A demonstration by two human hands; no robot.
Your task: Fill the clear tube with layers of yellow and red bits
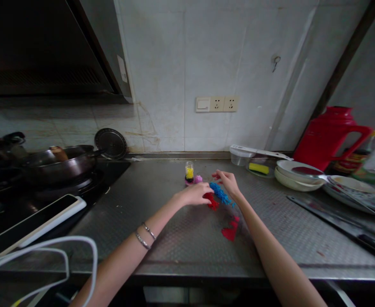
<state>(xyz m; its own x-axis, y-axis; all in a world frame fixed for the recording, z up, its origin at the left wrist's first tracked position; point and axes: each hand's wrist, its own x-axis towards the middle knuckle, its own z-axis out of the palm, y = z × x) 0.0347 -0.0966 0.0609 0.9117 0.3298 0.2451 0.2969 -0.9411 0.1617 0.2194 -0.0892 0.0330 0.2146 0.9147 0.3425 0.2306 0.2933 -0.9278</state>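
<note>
My left hand (pixel 194 194) reaches low over the counter, thumb and fingers apart, its tips at a small heap of red bits (pixel 213 202). To the right, my right hand (pixel 228 181) is bent above a strip of blue bits (pixel 221 194). Its fingertips are drawn together, and whatever is between them is too small to make out. Behind my left hand stands a small clear jar (pixel 189 171) with yellow above a black layer. Beside it lies a pink lump (pixel 199 179), partly hidden by my hand. A flat red piece (pixel 231 229) lies closer to the front.
A steel counter (pixel 161 243) runs beneath everything. On the left are a hob with a pan (pixel 65 164), a white-edged device (pixel 36 224) and white cables (pixel 91 247). On the right sit stacked bowls (pixel 297 181), a plastic tub (pixel 238 157), a long knife (pixel 334 221) and a red thermos (pixel 326 138).
</note>
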